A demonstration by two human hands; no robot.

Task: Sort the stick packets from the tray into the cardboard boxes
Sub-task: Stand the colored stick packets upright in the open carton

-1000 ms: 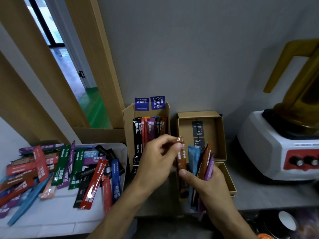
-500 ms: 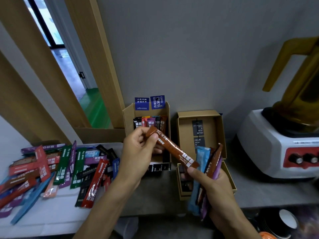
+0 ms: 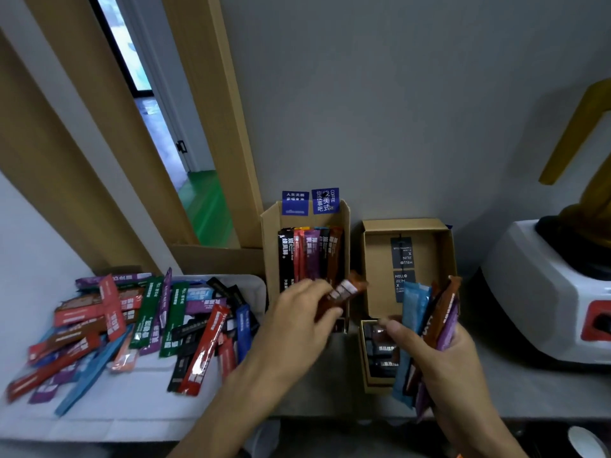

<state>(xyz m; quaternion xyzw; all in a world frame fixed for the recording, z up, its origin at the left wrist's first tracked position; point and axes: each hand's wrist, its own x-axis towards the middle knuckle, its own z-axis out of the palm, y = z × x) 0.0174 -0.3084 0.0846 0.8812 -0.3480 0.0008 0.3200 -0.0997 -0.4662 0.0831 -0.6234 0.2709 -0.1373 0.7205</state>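
Half a second ago the brown packet [image 3: 344, 292] was stretched between both hands. Now the left hand [image 3: 297, 322] has it alone, fingers [image 3: 314, 287] curled round its lower half, and has carried it to the mouth of the left box [image 3: 269, 246], its top end just in front of the packets already standing there. It is not yet in. My guess is that this one is nearly sorted and only needs sliding down beside the other brown stick.

The right hand [image 3: 449, 358] has let go of that packet and grips a bundle [image 3: 426, 319] of blue, brown and purple sticks over the right box [image 3: 380, 279]. Many more packets [image 3: 132, 325] lie heaped on the tray [image 3: 256, 284] at the left of the table [image 3: 529, 385], so plenty remains.

Two blue tags [image 3: 325, 200] rise from the left box; one reads "COFFEE" above Chinese characters. A dark label [image 3: 401, 256] in the right box reads "HELLO JILIN X" (upside down). The packets' white print is too blurred to read.
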